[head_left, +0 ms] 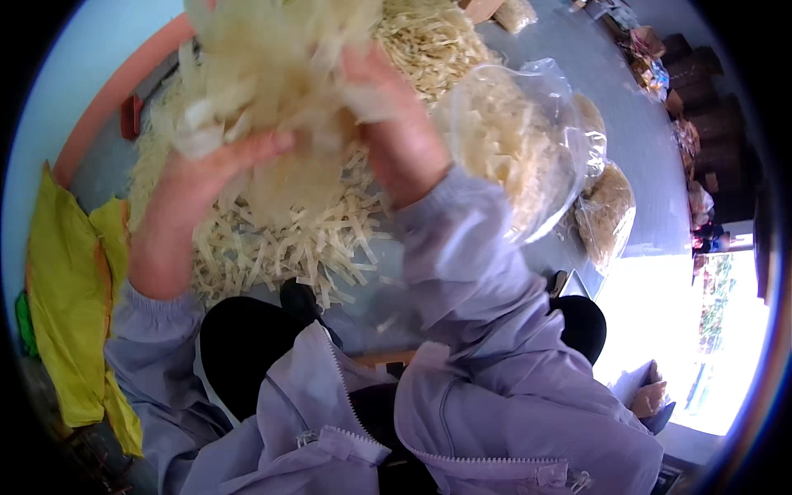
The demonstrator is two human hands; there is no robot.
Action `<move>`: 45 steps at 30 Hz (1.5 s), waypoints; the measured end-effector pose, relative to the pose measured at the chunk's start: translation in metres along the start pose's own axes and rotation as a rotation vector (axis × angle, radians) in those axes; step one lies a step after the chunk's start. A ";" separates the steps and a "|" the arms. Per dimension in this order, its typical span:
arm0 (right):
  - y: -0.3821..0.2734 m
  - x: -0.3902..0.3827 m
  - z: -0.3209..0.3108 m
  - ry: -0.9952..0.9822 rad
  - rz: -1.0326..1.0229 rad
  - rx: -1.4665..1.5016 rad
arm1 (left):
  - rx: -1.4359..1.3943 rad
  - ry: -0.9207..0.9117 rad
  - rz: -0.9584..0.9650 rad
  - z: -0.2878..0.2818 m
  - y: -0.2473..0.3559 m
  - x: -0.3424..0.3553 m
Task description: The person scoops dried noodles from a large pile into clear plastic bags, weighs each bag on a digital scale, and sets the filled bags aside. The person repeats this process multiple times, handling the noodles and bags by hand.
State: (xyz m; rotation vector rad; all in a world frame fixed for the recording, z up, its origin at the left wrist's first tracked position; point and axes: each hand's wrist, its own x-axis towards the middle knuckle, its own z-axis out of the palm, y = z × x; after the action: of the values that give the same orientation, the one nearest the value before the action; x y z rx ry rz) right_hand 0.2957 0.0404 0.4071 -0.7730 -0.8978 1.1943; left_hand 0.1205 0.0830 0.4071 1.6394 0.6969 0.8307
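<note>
The step in hand looks like loosening pale flat strips (280, 62): a clump is aloft between the left hand (210, 172) and right hand (389, 107), above a loose pile (276, 252). Blur and strips obscure the fingers; their closure cannot be told. The next move probably calls for two-handed support. The clump shows no single long axis; its strips point every way.

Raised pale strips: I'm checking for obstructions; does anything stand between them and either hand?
Nothing visible does: the left hand and right hand are at the raised strips, one on each side. The clear bag is to the right, not between.
</note>
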 end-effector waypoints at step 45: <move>-0.146 -0.123 -0.260 0.473 -0.313 -1.286 | 0.106 -0.001 -0.404 0.212 -0.023 0.060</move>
State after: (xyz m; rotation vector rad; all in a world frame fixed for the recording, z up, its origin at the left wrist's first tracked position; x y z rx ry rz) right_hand 0.5759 -0.1190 0.3982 -1.7496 -1.2774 -0.0044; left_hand 0.3279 0.0169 0.3654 1.5193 1.0442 0.5080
